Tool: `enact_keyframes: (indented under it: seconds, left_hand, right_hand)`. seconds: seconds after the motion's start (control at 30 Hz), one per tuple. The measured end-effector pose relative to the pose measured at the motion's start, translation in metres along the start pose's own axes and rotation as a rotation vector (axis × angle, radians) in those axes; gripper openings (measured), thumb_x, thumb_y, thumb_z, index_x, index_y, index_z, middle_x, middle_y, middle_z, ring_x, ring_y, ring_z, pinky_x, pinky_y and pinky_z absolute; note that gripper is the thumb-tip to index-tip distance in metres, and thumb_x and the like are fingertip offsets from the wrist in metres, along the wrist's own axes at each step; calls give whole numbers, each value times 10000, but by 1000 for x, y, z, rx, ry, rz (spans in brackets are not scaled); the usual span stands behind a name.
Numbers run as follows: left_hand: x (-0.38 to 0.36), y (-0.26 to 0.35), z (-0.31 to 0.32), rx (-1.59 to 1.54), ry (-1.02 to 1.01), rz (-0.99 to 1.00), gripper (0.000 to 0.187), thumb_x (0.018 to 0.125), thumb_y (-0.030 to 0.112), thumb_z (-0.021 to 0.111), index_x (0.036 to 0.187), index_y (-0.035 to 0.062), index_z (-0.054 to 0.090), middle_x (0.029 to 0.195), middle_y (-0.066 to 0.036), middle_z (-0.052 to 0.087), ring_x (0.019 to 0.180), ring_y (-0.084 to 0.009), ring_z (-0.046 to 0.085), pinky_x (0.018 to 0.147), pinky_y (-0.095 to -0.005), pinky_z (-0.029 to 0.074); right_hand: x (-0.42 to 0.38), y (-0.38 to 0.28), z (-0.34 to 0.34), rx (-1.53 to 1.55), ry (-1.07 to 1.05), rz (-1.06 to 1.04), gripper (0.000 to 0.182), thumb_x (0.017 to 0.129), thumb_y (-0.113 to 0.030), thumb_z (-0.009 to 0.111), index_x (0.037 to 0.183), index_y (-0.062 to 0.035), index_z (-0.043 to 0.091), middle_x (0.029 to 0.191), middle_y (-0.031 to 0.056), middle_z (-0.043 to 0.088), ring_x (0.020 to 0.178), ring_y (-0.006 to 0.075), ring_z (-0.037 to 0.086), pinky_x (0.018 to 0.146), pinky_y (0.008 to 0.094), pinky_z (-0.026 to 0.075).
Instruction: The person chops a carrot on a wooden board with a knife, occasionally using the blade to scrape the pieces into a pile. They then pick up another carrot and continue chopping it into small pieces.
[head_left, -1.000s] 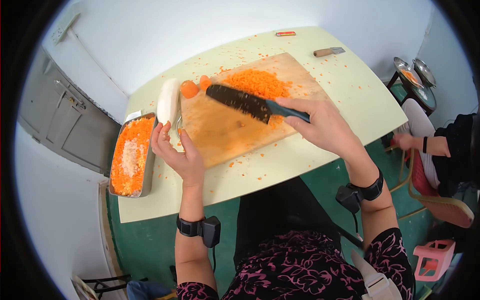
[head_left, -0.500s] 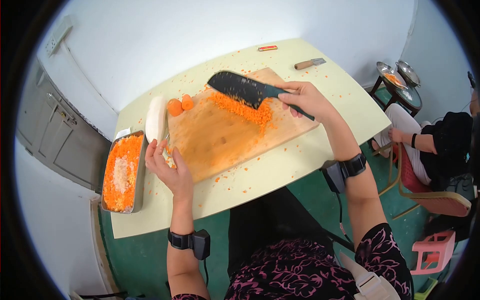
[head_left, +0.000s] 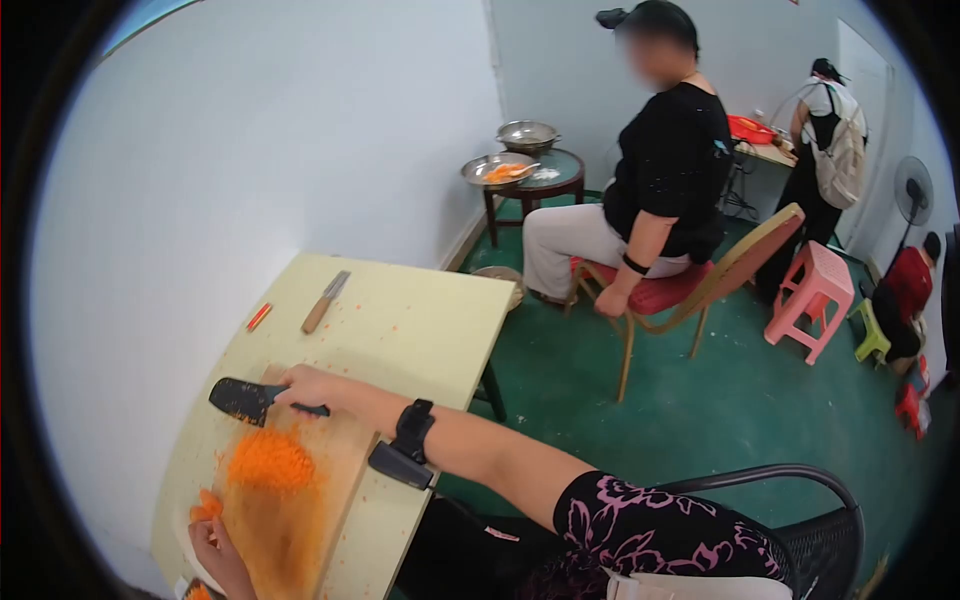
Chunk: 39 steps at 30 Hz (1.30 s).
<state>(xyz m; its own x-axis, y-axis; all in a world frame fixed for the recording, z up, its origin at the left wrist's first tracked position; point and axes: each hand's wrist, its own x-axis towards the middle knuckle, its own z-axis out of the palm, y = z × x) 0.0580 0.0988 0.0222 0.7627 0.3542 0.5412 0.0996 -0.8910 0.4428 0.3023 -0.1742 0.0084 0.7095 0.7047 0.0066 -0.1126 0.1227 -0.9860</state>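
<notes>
In my right hand (head_left: 305, 388) is a black kitchen knife (head_left: 240, 400), gripped by its handle, with bits of carrot stuck to the blade. The blade is over the far end of the wooden cutting board (head_left: 335, 465). Below it lies a heap of minced carrot (head_left: 270, 460). At the board's left side, my left hand (head_left: 222, 555) has its fingers closed at a carrot piece (head_left: 207, 505); the grip is partly hidden. Beside that hand a strip of the white radish (head_left: 190, 545) shows. The tray of minced food (head_left: 198, 592) is mostly cut off at the bottom edge.
A wooden-handled knife (head_left: 325, 303) and a small red packet (head_left: 259, 317) lie on the table (head_left: 420, 330). Metal bowls (head_left: 500, 170) stand on a side table. One person (head_left: 670, 170) sits on a chair; another person (head_left: 830, 140) stands behind. A pink stool (head_left: 812, 290) is farther right.
The view has swung right, toward the room. My left hand has gone from open above the board's near left side to the carrot pieces. My right hand still holds the knife.
</notes>
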Motion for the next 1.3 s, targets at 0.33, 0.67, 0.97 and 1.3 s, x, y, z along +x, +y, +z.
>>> enact_keyframes:
  seconds: [0.33,0.67,0.97,1.3]
  left_hand:
    - [-10,38,32,153,264,84,139,889,105,547,920,-31,557,942,-155,557,877,-315,540,768,-378,445]
    - [-9,61,-4,456,29,218,221,878,188,579,995,23,669,1044,-234,640,1000,-367,588,878,-419,439]
    - [3,-38,44,77,139,227,59,803,-19,566,828,-43,519,916,-134,503,862,-300,511,787,-345,421]
    - [-3,4,25,116,-15,-12,56,819,2,571,855,-41,566,1035,-153,548,1004,-311,509,895,-361,394]
  right_hand:
    - [-20,0,16,-54,-2,-15,126,835,-46,560,908,53,531,551,73,516,407,143,493,354,296,368]
    - [-15,-1,11,-114,13,69,134,853,-76,556,939,26,545,580,67,531,426,136,497,366,289,395]
    - [-19,-7,9,-150,-7,72,158,864,-79,560,978,30,548,622,70,550,446,137,504,382,290,414]
    - [-20,-8,10,-155,13,77,198,872,-92,575,1013,45,557,631,79,556,455,136,514,389,280,430]
